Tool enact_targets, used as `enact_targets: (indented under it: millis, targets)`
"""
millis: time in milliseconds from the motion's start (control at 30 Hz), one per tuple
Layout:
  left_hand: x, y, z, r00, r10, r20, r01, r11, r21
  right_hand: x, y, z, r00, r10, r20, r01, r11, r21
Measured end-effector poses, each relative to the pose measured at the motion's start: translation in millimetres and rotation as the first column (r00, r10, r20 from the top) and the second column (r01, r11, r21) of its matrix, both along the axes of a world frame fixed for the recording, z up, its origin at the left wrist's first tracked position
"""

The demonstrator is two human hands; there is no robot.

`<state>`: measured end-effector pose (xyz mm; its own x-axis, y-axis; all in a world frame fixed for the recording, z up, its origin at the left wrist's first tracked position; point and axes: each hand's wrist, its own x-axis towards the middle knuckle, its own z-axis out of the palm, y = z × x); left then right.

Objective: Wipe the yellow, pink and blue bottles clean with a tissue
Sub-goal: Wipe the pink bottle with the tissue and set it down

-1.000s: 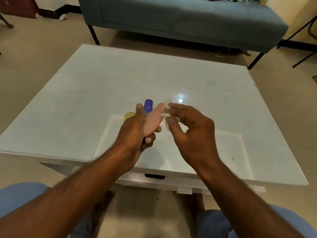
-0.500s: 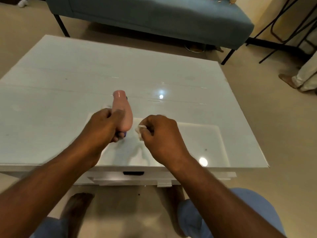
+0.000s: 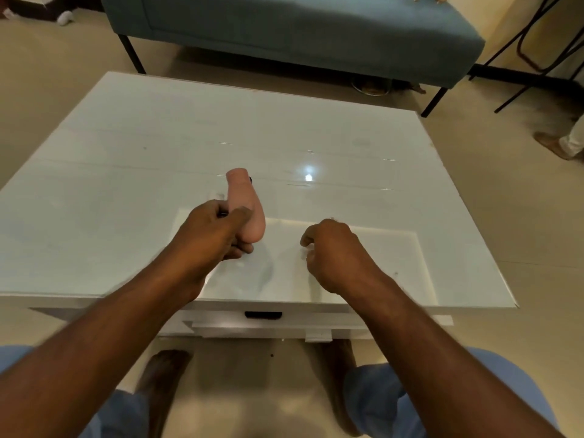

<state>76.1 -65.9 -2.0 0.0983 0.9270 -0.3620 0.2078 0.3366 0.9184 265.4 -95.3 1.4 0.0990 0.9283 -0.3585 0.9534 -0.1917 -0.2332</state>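
Observation:
My left hand (image 3: pixel 210 237) grips the pink bottle (image 3: pixel 245 205) by its wide base and holds it over the white table (image 3: pixel 126 159), the narrow top pointing away from me. A dark blue speck (image 3: pixel 250 179) peeks out behind the bottle's top; the blue and yellow bottles are otherwise hidden behind my hand and the pink bottle. To the right, apart from the bottle, my right hand (image 3: pixel 335 256) hovers above the table with its fingers curled. A small white bit of tissue (image 3: pixel 305 255) barely shows at its fingertips.
A blue-grey sofa (image 3: pixel 284 33) stands beyond the table's far edge. Black chair legs (image 3: pixel 537 58) and another person's foot (image 3: pixel 553 147) are on the floor at the right. The table's drawer handle (image 3: pixel 263 315) faces my knees and feet below.
My right hand has drawn away to the right from the pink bottle with the tissue. The left hand keeps hold of the bottle, turned so its top points away.

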Motion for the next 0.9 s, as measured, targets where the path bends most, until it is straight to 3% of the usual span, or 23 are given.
enact_targets:
  millis: [267, 433, 533, 600, 667, 700, 800, 900]
  targets:
    - [7.4, -1.1, -5.0, 0.994, -0.085, -0.067, 0.083, 0.996, -0.029, -0.1, -0.5, 11.3, 1.0, -0.021, 0.013, 0.022, 0.997, -0.069]
    - [14.0, -2.8, -10.5, 0.986, -0.123, -0.112, 0.12, 0.992, -0.03, -0.8, -5.4, 12.7, 0.999, -0.029, -0.043, 0.03, 0.999, 0.016]
    - [15.5, -3.0, -12.0, 0.982, -0.141, -0.126, 0.14, 0.99, -0.021, -1.4, -6.7, 8.9, 0.985, -0.045, -0.169, 0.073, 0.983, 0.167]
    - [16.3, -5.3, -11.5, 0.976, -0.168, -0.139, 0.167, 0.986, -0.018, -4.1, -3.7, 6.4, 0.885, -0.104, -0.454, 0.205, 0.962, 0.178]
    - [16.8, -9.6, -6.7, 0.957, -0.219, -0.192, 0.227, 0.974, 0.024, -8.7, -2.4, 6.2, 0.649, -0.224, -0.727, 0.328, 0.945, 0.002]
    - [17.0, -12.7, -1.2, 0.943, -0.25, -0.218, 0.269, 0.961, 0.061, -9.8, -1.7, 4.2, 0.584, -0.267, -0.767, 0.342, 0.937, -0.066]
    - [14.0, -19.1, 17.4, 0.905, -0.352, -0.239, 0.386, 0.916, 0.112, -7.8, 0.2, 0.6, 0.504, -0.338, -0.795, 0.369, 0.916, -0.156]
    - [6.2, -28.6, 43.8, 0.828, -0.404, -0.389, 0.485, 0.864, 0.134, -4.9, 0.5, 4.7, 0.259, -0.408, -0.876, 0.362, 0.881, -0.303]
